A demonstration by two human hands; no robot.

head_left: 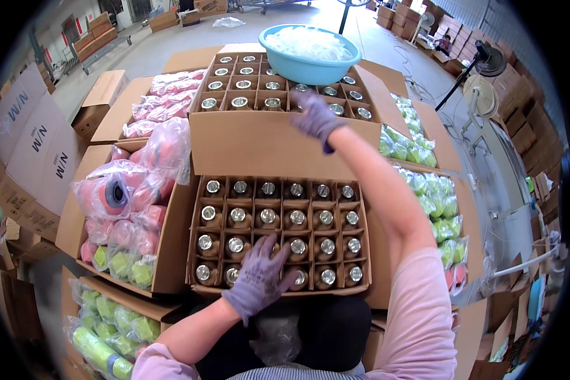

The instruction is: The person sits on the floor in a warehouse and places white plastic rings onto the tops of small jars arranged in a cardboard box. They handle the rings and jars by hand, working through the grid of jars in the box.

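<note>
My left hand (258,278), in a grey-purple knit glove, rests over the near rows of silver-topped bottles (268,216) in the nearer divided carton (278,292). Its fingers are spread among the bottle tops and nothing shows in its grip. Stretched far forward, my gloved right hand (316,117) reaches over the front rows of a second divided carton (285,142), which stands higher. Its thumb and fingers are apart near more silver bottle tops (239,102), just below a light-blue basin (313,66). That basin sits on the far carton, heaped with clear plastic pieces (307,43).
At the left, open cartons hold pink bagged bottles (114,196) and green bagged ones (117,323). More green bagged items (437,202) fill cartons on the right. A black fan (487,60) stands right, and stacked boxes (31,139) rise at the left.
</note>
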